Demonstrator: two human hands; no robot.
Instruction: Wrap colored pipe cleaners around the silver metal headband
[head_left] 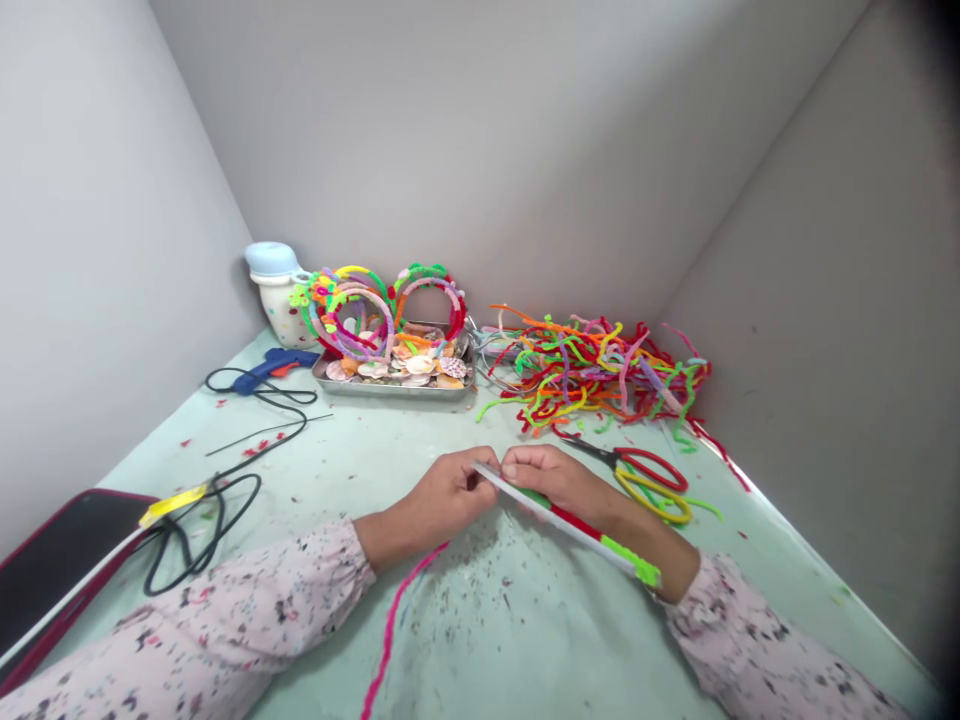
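Between my two hands is a headband, seen almost edge-on. It has a pale grey edge and red, green and bright lime fuzzy wrapping, and slants down to the right across my right wrist. My left hand is closed in a pinch at its upper left end. A bright pink pipe cleaner trails below that hand toward the near edge; whether the fingers hold its hidden end, I cannot tell. My right hand closes around the headband close to the left fingertips, thumb and fingers bent.
Scissors lie beyond my right forearm. Behind them is a heap of colourful pipe cleaners. A metal tray holds shells, with wrapped headbands over it. A blue glue gun, cords, a cup and a dark device occupy the left.
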